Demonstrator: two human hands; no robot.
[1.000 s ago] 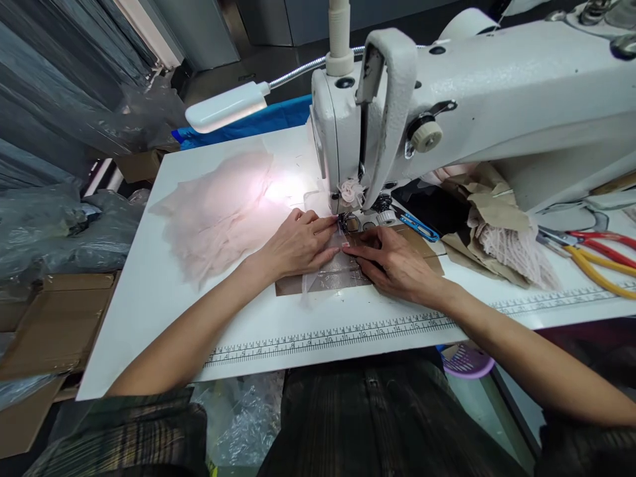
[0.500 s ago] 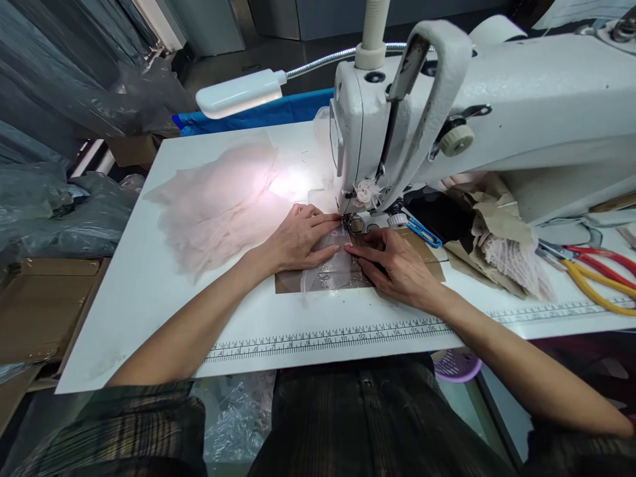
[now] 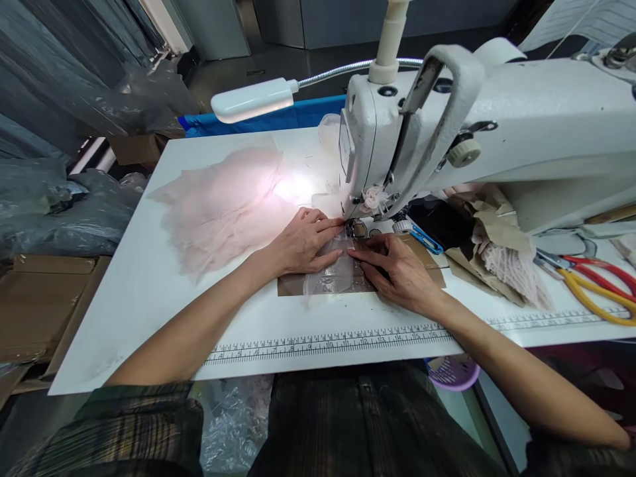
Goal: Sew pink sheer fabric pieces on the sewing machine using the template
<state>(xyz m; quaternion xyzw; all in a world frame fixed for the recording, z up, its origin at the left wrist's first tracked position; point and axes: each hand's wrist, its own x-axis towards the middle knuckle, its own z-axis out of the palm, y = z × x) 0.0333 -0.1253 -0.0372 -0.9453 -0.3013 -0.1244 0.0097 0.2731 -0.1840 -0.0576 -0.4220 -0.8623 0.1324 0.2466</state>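
My left hand [image 3: 308, 244] lies flat on a piece of sheer pale fabric [image 3: 334, 273], fingers stretched toward the presser foot [image 3: 356, 228] of a white sewing machine [image 3: 368, 149]. Its thumb is spread away from the fingers. From the other side, my right hand [image 3: 397, 271] reaches in with its index fingertip on the fabric's right edge. The right thumb sits just below that finger, slightly apart, and the other fingers are bent. Under the fabric is a brown board [image 3: 293, 285]. The needle point is too small to make out.
Gathered pink tulle [image 3: 223, 205] spreads across the white table [image 3: 124, 318] at left, below a lamp [image 3: 253, 99]. Right of the machine's foot are a blue cutter [image 3: 426, 237], crumpled brown paper [image 3: 504, 228] and red-and-yellow-handled scissors [image 3: 591, 285]. A printed ruler [image 3: 328, 345] runs along the front edge.
The whole view has shifted slightly, with the machine appearing a little lower and further right. Both hands keep nearly the same pose on the fabric.
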